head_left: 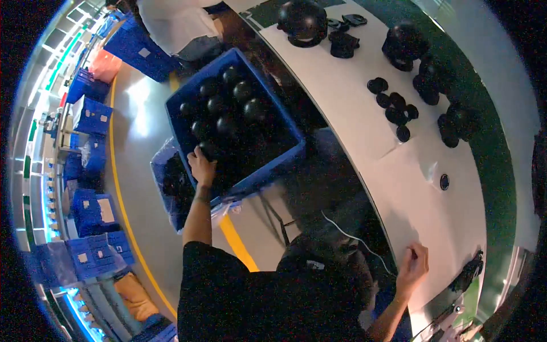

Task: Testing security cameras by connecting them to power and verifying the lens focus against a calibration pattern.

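My left hand [202, 167] reaches into a large blue bin [296, 142], its fingers closed about the near edge of a black, rounded part [209, 150]. Several similar glossy black domes [227, 125] sit in rows in the same bin. Over the near part of the white table [393, 182], my right hand [415, 263] is held with curled fingers, and no object shows in it. The nearest thing on the tabletop to it is a small black ring-like disc [444, 182], farther along.
Black round assemblies [302, 23] and small black discs [397, 108] lie farther along the table. A white cable [353, 236] hangs beside its edge. A smaller blue bin [171, 188] with plastic lining adjoins the large one. Blue crates [91, 117] line the left side.
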`<state>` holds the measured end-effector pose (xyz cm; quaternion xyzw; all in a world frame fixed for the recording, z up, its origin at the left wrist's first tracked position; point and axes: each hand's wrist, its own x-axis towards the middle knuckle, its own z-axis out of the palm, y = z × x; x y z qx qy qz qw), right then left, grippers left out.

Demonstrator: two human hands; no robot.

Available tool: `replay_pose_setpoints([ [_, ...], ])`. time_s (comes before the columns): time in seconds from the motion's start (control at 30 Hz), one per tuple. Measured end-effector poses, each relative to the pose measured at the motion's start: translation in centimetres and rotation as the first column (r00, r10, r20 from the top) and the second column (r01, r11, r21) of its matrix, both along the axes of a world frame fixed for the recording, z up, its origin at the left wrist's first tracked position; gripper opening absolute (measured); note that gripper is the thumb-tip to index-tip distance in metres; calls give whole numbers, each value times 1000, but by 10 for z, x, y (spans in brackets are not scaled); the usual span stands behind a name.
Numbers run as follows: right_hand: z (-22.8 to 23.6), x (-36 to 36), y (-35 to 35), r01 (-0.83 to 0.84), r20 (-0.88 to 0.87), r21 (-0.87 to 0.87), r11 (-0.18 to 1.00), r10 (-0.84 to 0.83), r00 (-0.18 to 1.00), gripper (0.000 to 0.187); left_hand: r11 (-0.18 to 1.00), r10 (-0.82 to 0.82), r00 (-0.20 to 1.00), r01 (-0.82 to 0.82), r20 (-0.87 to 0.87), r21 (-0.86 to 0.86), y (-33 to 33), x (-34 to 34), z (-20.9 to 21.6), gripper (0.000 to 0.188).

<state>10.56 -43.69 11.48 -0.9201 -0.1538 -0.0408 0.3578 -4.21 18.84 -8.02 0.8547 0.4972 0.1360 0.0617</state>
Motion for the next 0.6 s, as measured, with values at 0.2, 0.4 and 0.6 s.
replay_pose_setpoints([
  [0.2,-2,4,5,43,31,-74,996,-41,999,6,938,-344,939,344,-7,-44,41,-1,4,104],
  [0.4,-3,1,1,140,-19,7,990,-140,990,9,911,-356,926,314,-124,-267,49,-3,-4,102],
  [0.6,4,6,-3,4,86,22,1000,-6,996,6,885,-332,943,325,38,-334,30,3,1,89],
])
